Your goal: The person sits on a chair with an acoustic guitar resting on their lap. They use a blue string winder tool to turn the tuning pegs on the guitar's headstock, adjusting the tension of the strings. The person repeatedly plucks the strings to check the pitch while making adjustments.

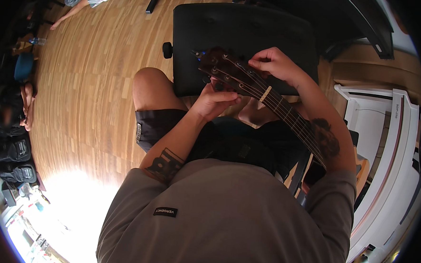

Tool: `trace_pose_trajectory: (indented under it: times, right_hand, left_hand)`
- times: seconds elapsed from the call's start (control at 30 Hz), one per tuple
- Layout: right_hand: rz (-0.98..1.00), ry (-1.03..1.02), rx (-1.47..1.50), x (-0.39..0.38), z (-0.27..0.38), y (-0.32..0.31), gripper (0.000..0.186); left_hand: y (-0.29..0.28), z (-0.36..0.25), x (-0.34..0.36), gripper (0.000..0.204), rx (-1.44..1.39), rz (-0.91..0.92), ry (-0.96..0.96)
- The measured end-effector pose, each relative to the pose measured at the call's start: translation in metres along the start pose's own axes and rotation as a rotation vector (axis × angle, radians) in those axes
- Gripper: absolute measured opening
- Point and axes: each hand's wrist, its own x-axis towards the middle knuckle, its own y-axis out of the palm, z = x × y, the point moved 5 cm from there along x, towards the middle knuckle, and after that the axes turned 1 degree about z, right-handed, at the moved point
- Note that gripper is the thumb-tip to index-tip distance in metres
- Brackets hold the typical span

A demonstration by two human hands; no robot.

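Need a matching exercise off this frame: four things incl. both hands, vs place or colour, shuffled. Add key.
Things
1. Left hand
2. Bench
3. Right hand
4. Shirt

Place or colour
A. Grey-brown
B. At the upper-right edge, in the picture, of the guitar headstock
C. Black
D. At the lower-left edge, in the picture, of the guitar headstock

Pairs: 1-D, 2-C, 3-B, 4-A
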Motion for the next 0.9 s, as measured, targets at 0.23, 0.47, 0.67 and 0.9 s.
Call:
trace_pose_trajectory:
  times: [0.23, 0.47, 0.67, 0.9]
  right_hand:
    - [-0.115, 0.057, 0.207, 0.001, 0.002, 0.011, 0.015]
    - [-0.051, 0.022, 0.124, -0.003, 0.009, 0.011, 0.022]
    - [0.139, -0.257, 0.139, -0.027, 0.009, 0.004, 0.048]
    - [0.163, -0.224, 0.182, -0.021, 0.003, 0.002, 0.052]
  left_hand:
    - [0.001, -0.001, -0.001, 0.044, -0.007, -0.011, 0.006]
    - [0.002, -0.002, -0.001, 0.045, 0.004, -0.008, 0.014]
    - [0.004, -0.001, 0.000, 0.045, 0.014, 0.000, 0.009]
    - [0.001, -0.001, 0.000, 0.045, 0.008, 0.004, 0.011]
